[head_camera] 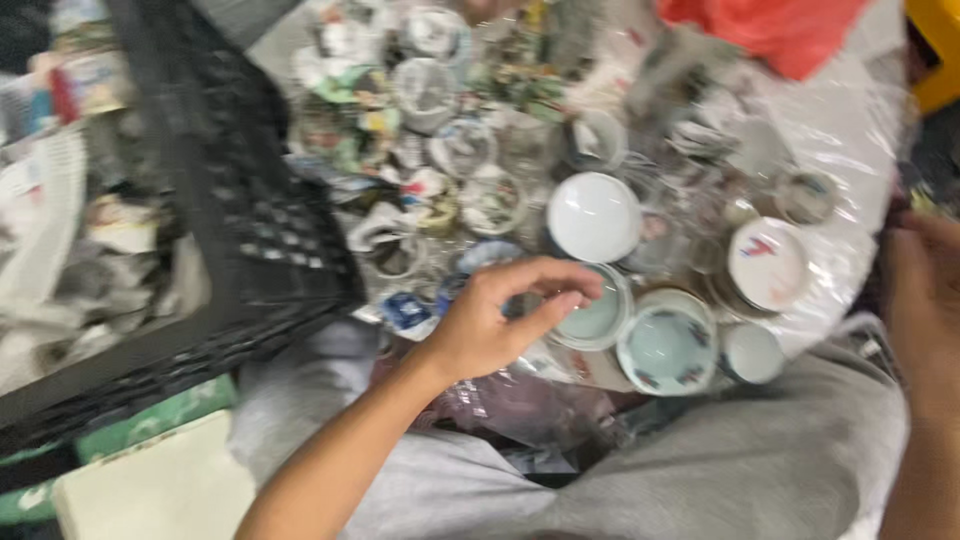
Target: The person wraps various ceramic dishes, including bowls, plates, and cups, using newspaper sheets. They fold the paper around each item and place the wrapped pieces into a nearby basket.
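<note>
A clear plastic sheet covered the surface across the upper centre and right of the frame, crowded with small ceramic and glass pieces, all blurred by camera motion. A black plastic crate sat at the left, holding crumpled paper wrappings. An orange cloth lay at the top right. Grey-trousered knees filled the bottom of the frame.

Left hand, centre frame: fingers curled and narrowly parted, hovering just over a pale green bowl; whether they touched its rim could not be told. Nothing visibly held. Just beside it, lower right, stood a second bowl with a patterned rim; above, an upturned white bowl; to the right, a white dish with a red mark.

Right hand, right edge: mostly cut off, resting at the sheet's border; finger state could not be told.

Risk, as judged: the pieces stood tightly packed, many touching. Lifting the pale green bowl could knock its neighbours and chip them. A tug on the sheet at the right edge could shift the whole lot.
</note>
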